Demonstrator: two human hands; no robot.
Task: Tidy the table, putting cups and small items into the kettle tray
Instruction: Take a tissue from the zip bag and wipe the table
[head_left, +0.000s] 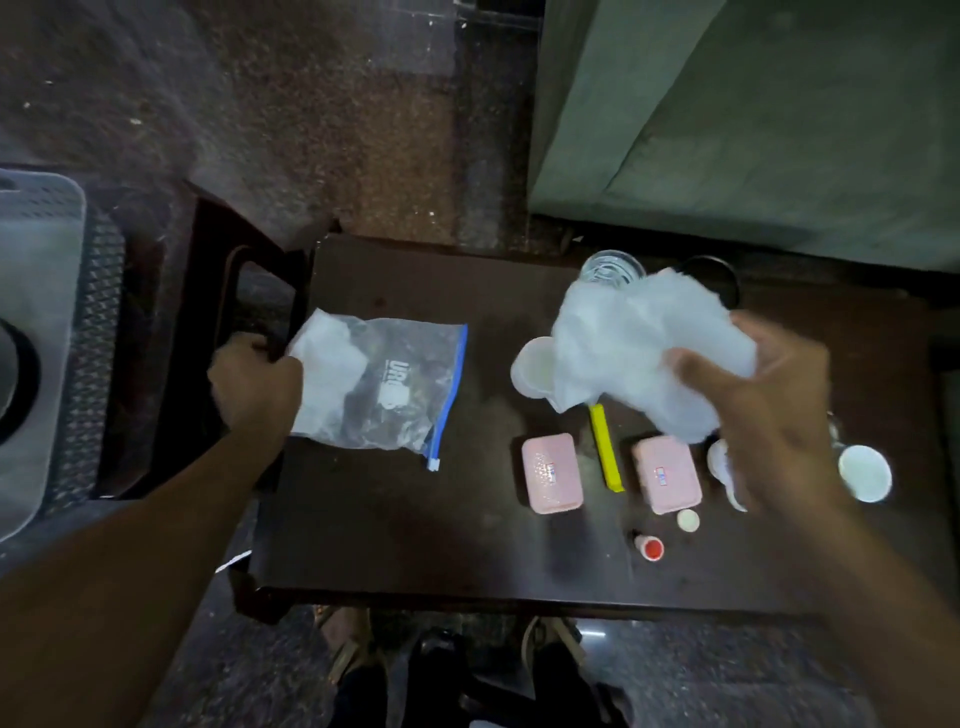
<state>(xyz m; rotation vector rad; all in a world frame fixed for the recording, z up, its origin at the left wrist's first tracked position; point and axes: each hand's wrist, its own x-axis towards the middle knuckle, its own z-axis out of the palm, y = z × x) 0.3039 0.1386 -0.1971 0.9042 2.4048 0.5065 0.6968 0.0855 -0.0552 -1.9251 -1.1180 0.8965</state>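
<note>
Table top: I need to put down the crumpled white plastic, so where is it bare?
Bare patches on the table: the middle strip between the zip bag and the left pink box, and the near edge in front of both. The right side is crowded: pink boxes, yellow stick, red-capped bottle, white cups and glass.

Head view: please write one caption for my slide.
Left hand grips zip bag; right hand lifts crumpled white plastic.

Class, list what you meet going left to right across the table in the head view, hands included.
Left hand → zip bag → left pink box → yellow stick → right pink box → right hand → white cup.
</note>
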